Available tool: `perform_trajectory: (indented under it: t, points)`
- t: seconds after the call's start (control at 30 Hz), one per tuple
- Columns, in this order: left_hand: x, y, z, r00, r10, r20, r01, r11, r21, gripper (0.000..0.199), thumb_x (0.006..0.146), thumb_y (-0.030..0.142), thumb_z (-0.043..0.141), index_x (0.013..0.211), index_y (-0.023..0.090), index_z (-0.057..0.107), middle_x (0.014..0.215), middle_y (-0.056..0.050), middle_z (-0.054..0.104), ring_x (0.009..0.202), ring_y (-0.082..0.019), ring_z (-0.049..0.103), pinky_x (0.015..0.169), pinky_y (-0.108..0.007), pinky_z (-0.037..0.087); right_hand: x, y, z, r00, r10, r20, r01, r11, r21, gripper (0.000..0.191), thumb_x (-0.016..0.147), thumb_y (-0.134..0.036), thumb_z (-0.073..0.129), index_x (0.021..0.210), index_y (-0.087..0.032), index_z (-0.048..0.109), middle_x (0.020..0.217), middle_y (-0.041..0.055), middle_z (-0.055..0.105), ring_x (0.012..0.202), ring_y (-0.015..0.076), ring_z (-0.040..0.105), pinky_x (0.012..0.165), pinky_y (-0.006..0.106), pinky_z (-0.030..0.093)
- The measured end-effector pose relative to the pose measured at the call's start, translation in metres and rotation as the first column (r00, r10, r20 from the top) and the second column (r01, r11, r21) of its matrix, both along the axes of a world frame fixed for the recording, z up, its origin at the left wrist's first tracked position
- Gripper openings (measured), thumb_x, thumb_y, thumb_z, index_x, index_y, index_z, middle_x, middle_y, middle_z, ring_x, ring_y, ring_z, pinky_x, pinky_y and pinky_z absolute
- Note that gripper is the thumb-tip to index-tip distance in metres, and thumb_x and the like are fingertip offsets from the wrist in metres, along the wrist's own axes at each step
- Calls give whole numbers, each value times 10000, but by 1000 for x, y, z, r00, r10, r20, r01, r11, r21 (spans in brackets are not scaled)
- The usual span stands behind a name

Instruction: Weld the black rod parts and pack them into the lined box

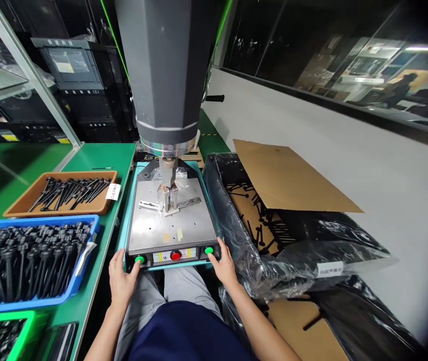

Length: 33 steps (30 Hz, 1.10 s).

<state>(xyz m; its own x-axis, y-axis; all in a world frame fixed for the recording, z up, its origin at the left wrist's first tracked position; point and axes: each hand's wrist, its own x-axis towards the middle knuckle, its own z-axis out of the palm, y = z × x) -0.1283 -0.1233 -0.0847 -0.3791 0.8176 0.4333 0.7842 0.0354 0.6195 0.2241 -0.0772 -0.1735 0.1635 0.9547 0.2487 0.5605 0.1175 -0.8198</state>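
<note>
Navy shirt (187, 331): nearest to the camera, at the bottom, with grey trousers (181, 283) beyond it.
Left hand (121, 278): fingers loosely spread along the outer left corner of the machine base (198, 259), thumb on the left green button (139, 259).
Right hand (224, 265): likewise half unfolded, fingers at the right corner, thumb at the lower edge of the right green button (208, 250).
Machine base: directly before the person, between both hands; a red button (175, 255) sits midway between the green ones.
Grey machine head (161, 65): stands above the metal plate (153, 235); its metal tip (168, 173) points down at the small fixture (174, 205). Whether they touch, I cannot tell.
Brown tray (21, 203): on the green table (104, 245), holds a loose layer of black ribbed parts (61, 193); a white label is on its right corner.
Blue basket (66, 296): just beside the brown tray, filled densely with similar long parts, heads upward.
Bright green tray (31, 326): bottom left, partly cut by the picture edge, contains small black pieces.
Plastic-lined box (232, 225): at right, black parts lie scattered on cardboard inside; a cardboard sheet (292, 175) covers it partly.
Lower box (292, 331): one dark part lies on its cardboard.
Grey crate (74, 65): at the back, with clear plastic inside.
</note>
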Motion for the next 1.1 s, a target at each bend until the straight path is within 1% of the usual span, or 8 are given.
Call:
perform_trajectory:
  t: [0.07,0.2,0.4,0.57,0.67,0.73,0.9,1.1]
  points:
    - [13,1,15,1000,-20,-3,20,996,92,499,843,434,607,1278,195,563,1278,-138,557,1226,-304,520,1062,-497,413,0,0,2,1000,-4,-7,4,1000,-6,617,869,-397,566,1434,-208,409,1398,142,517,1297,291,506,1063,483,443]
    - [50,15,41,933,-337,127,328,940,92,278,883,339,574,1121,211,640,1119,-100,651,1008,-241,639,917,-432,529,-2,1,2,999,-29,-41,28,1000,-9,617,855,-408,577,1420,-210,427,1379,144,535,1291,299,511,1040,494,464]
    - [101,64,63,736,-612,292,621,780,69,458,858,325,615,1309,269,564,1411,-120,509,1220,-265,554,937,-424,530,-2,-1,12,995,-48,-90,48,999,-5,567,859,-432,583,1373,-213,485,1347,145,551,1251,293,539,1021,493,475]
    - [122,102,77,662,-624,415,668,742,50,669,825,354,669,1445,335,418,1558,-119,314,1271,-274,514,979,-439,493,-15,5,53,970,-181,-160,207,964,166,423,881,-431,570,1216,-173,603,1237,165,593,1167,279,575,1026,496,462]
    - [128,114,86,630,-611,479,658,748,89,718,810,360,689,1463,328,392,1549,-123,324,1283,-287,499,983,-442,485,-36,21,74,920,-24,-392,72,992,108,376,882,-419,566,1165,-177,615,1115,140,663,1018,238,653,903,431,543]
    - [129,120,90,623,-602,499,636,762,125,718,800,355,702,1454,316,407,1530,-121,350,1282,-285,499,991,-436,478,-54,36,83,812,88,-577,-85,996,32,375,859,-439,589,1119,-171,624,989,112,704,885,215,689,813,391,570]
    - [127,129,96,649,-523,552,509,838,197,671,805,356,690,1423,286,438,1457,-128,427,1225,-261,547,936,-389,517,-99,81,100,542,229,-809,-449,892,-49,335,758,-450,681,920,-159,660,749,41,699,615,154,653,607,292,541]
    - [122,139,96,653,-530,541,486,841,236,609,796,379,692,1364,269,502,1462,-143,398,1208,-277,561,916,-402,541,-130,134,122,473,191,-860,-340,940,22,400,724,-446,676,1010,-170,638,708,-2,655,543,119,564,490,222,442]
